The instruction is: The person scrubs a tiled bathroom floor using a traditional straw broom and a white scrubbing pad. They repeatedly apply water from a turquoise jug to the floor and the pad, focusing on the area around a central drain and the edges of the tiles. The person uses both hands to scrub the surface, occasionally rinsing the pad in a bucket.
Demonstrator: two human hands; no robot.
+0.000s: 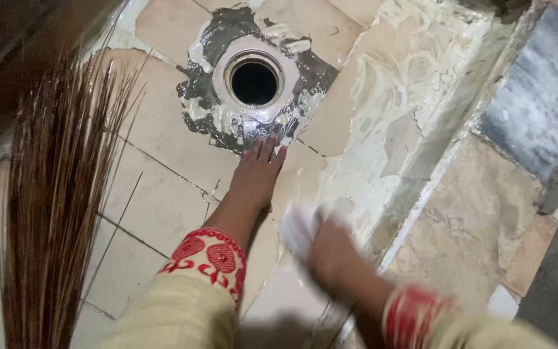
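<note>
Down on a tiled floor (163,207), beige tiles cracked and smeared with pale plaster, a raised ledge (447,123) running along the right. Round drain (254,82) sitting near the top, ringed by grey and white cement. Left hand (257,173) lying flat on the tile just below the drain, fingers (267,148) pressed together and touching the cement edge. Right hand (334,255) blurring lower down, near the foot of the ledge, fingers closing on a white cloth (299,227); exact grip too blurred to tell. Broom (53,207) of thin brown bristles standing at the far left, well apart from both hands. Red embroidered cuffs (211,255) showing at both wrists.
</note>
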